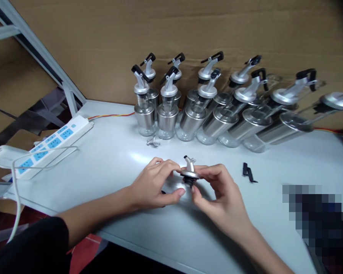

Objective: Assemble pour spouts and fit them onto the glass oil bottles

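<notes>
A silver and black bottle pourer spout [190, 173] is held upright above the table, its round metal disc over a black ribbed stopper. My right hand [224, 198] grips it from the right, fingers at the disc and thumb at the stopper's lower end. From the left, my left hand [157, 180] curls around it; the index fingertip touches the disc's rim and the thumb points toward the stopper. Under the left palm a small dark thing shows only partly. Two small black lever pieces [248, 172] lie to the right, and a small clear or silvery part [153, 141] lies behind my left hand.
Several glass bottles with steel sleeves [190, 121] and pourer tops stand in rows against the cardboard [188, 30]. A white power strip [55, 144] with cables lies at the left of the table [117, 152]. A pixelated dark area covers the right.
</notes>
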Demonstrator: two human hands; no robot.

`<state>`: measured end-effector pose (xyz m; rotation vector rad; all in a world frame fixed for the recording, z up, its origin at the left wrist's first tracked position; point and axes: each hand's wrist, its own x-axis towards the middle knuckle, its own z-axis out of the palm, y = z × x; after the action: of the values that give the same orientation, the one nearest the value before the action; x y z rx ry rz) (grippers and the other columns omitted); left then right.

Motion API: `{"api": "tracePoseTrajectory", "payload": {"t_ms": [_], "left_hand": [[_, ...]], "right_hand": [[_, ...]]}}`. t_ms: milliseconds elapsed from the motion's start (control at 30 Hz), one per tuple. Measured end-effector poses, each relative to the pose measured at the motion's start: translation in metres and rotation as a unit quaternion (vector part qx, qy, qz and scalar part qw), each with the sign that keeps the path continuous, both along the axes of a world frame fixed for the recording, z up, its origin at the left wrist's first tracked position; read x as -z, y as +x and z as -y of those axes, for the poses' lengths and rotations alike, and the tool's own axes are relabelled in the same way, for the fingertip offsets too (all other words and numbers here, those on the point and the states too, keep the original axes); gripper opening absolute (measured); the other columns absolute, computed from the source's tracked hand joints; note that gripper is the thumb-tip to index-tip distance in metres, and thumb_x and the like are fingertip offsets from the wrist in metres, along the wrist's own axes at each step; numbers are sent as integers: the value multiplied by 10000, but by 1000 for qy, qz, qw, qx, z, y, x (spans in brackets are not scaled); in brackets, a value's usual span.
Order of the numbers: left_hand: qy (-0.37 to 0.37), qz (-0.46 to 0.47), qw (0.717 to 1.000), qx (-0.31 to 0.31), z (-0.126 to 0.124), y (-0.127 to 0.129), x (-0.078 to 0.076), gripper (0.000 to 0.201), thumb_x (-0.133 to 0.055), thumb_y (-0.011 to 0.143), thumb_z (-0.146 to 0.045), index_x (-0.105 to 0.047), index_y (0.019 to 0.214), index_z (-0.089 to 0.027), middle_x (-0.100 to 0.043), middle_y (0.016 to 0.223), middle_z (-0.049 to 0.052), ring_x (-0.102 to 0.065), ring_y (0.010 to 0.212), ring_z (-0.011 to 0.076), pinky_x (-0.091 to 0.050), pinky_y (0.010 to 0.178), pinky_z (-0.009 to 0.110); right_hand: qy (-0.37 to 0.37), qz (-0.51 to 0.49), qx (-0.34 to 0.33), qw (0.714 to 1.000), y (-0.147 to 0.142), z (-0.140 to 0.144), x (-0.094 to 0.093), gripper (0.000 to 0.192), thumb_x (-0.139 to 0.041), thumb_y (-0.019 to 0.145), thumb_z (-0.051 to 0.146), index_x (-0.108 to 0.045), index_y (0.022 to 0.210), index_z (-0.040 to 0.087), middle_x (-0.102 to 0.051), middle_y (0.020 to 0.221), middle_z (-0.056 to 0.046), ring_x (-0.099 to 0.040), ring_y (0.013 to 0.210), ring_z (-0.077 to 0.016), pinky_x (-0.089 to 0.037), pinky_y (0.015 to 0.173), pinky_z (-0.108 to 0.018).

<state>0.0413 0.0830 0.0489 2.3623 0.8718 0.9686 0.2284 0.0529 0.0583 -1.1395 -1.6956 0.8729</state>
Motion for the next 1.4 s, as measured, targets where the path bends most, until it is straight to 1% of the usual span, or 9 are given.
{"api": "tracePoseTrajectory", "payload": {"t_ms": [533, 600, 667, 767, 900, 1100, 1233, 1333, 1400], "left_hand": [[-61, 109, 990, 65, 4, 3, 5, 298, -454, 955, -289, -434, 1248, -241, -578, 1094, 90, -570, 1042, 183, -509, 876, 322], [-60, 98, 991, 68, 6, 4, 4, 282, -464, 946, -256, -441, 1226, -236, -559, 1085, 89, -563, 1043, 186, -506, 880, 328], [-60, 89, 992, 68, 7, 4, 2, 253, -473, 921, -196, -465, 1171, -229, -532, 1064, 83, -558, 1026, 185, -503, 875, 327], [-66, 102, 991, 57, 8, 4, -2, 268, -419, 870, -84, -475, 1095, -219, -505, 1029, 76, -557, 982, 169, -501, 842, 310], [-67, 116, 990, 34, 7, 4, -4, 300, -360, 835, -34, -465, 1057, -208, -531, 1005, 77, -557, 962, 172, -495, 805, 312], [-47, 89, 995, 23, 5, 3, -3, 282, -365, 817, -33, -473, 1015, -203, -572, 975, 79, -561, 918, 184, -487, 771, 328], [-46, 79, 996, 19, 4, 2, -4, 289, -354, 791, -23, -468, 989, -200, -561, 967, 73, -548, 912, 183, -475, 768, 324], [-68, 67, 995, 13, 3, 2, -4, 262, -336, 760, -18, -442, 916, -200, -541, 931, 58, -521, 878, 175, -454, 771, 322], [-85, 62, 994, 10, 3, 1, -3, 238, -330, 726, -22, -407, 862, -202, -515, 885, 44, -499, 839, 170, -439, 765, 318]], "right_hand": [[120, 145, -30, 982, 9, -6, -15, 129, -585, 847, 176, -603, 959, 238, -691, 947, -53, -643, 893, -198, -502, 766, -338], [124, 238, 3, 963, 24, -13, -17, 138, -557, 858, 236, -628, 975, 232, -675, 908, -70, -606, 867, -242, -455, 767, -401], [125, 337, 108, 927, 45, -20, -15, 168, -511, 856, 279, -645, 934, 213, -649, 797, -90, -565, 784, -282, -411, 703, -432], [52, 446, 227, 864, 77, -26, -10, 121, -540, 792, 250, -648, 826, 208, -621, 737, -98, -549, 772, -310, -357, 616, -397], [-54, 526, 244, 813, 100, -25, -4, 161, -604, 766, 357, -690, 807, 228, -667, 820, -126, -555, 824, -367, -285, 553, -373], [-31, 499, 232, 835, 101, -25, 3, 190, -534, 824, 333, -669, 725, 243, -678, 812, -131, -569, 847, -400, -347, 608, -454], [1, 351, 200, 915, 83, -27, -4, 227, -507, 839, 396, -647, 756, 238, -677, 819, -104, -587, 787, -317, -401, 631, -420], [-71, 159, 104, 979, 57, -23, -14, 188, -594, 788, 415, -663, 755, 244, -694, 857, -53, -609, 781, -238, -434, 606, -333], [-163, 63, 18, 984, 38, -18, -18, 169, -616, 782, 386, -671, 748, 230, -699, 819, -37, -618, 754, -201, -456, 629, -300]]}}
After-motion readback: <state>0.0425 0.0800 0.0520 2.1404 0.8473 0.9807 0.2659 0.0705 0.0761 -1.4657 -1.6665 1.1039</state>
